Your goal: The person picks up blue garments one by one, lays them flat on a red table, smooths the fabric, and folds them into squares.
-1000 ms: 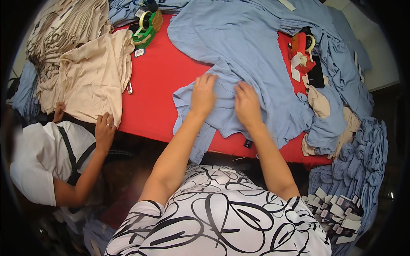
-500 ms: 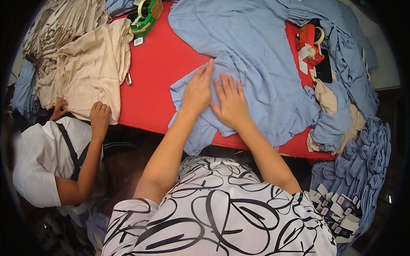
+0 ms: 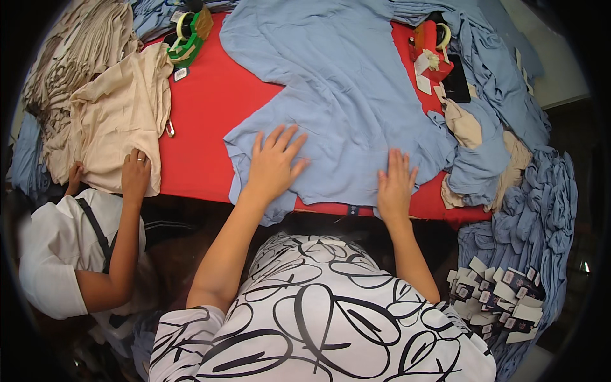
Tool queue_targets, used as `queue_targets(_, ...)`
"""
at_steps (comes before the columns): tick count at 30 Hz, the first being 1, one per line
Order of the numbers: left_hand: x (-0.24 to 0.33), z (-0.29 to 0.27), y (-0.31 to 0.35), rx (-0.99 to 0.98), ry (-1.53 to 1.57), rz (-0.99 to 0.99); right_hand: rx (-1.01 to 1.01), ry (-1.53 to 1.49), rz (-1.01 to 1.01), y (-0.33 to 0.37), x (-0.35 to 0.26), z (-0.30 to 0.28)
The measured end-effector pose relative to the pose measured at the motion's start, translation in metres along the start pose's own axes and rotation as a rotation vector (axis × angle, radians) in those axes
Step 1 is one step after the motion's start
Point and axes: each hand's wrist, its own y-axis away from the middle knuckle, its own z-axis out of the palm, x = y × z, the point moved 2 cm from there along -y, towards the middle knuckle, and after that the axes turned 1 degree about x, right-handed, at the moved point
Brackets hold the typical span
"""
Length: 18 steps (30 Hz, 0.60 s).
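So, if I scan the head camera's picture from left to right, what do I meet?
Beige cloth garment → green tape dispenser → wearer's bare left hand → bare right hand → red tape dispenser → black flat rectangular object → gathered blue cloth garments. I leave out the light-blue cloth garment extending under both hands: it overlaps several.

Even, fairly bright light on light-blue garment [image 3: 344, 121] under the fingers [image 3: 272, 143] and on red tabletop [image 3: 197, 114] left of them; direction hard to tell. Shadows soft, faint, along garment folds. Fingertips of left hand [image 3: 269, 170] and right hand [image 3: 394, 194] smeared by slight motion blur. Below fingers, past tabletop edge, near-black gloom; black-and-white patterned shirt [image 3: 312, 318] there well lit. Small white glint [image 3: 585, 267] far right of fingers. Fisheye bows straight edges; corners black, rim soft
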Motion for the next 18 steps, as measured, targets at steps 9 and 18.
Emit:
queue_targets(9, -0.056, -0.010, 0.048, 0.151, 0.003, -0.213, 0.121, -0.211, 0.014, 0.013, 0.072, -0.017)
queue_targets(18, -0.052, -0.087, 0.134, -0.199, 0.794, -0.448, -0.290, -0.829, 0.251, 0.060, 0.129, -0.100)
